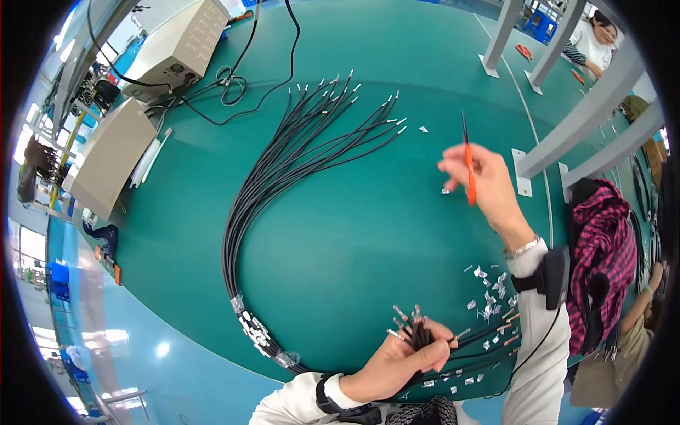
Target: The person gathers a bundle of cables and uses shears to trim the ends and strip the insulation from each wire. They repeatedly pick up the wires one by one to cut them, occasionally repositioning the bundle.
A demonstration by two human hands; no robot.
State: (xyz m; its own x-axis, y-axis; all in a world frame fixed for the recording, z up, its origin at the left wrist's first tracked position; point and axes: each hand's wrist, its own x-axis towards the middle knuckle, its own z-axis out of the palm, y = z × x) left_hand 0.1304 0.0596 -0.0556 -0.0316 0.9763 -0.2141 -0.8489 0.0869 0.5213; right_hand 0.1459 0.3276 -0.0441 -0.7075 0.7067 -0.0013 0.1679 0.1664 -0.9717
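Observation:
My left hand (404, 361), low in the middle, is closed around a bunch of black cable ends (412, 330) with bare, silvery and coppery tips pointing up. Farther up on the right, my right hand (489, 185) grips narrow orange-handled scissors (469, 173), seen edge-on with the dark point upward, above the table and apart from the cables. A long bundle of black cables (244, 205) curves across the green table (368, 234), its far ends fanned out with pale tips. White tags and clear wrap (256, 334) surround the bundle near my left forearm.
Foil-like scraps (489, 290) lie scattered right of my left hand, beside more cable ends (506, 329). Grey metal posts (581, 134) stand on the right, near a pink-and-black checked cloth (602, 262). Beige equipment boxes (110, 159) sit left. Another person (595, 46) works at far right.

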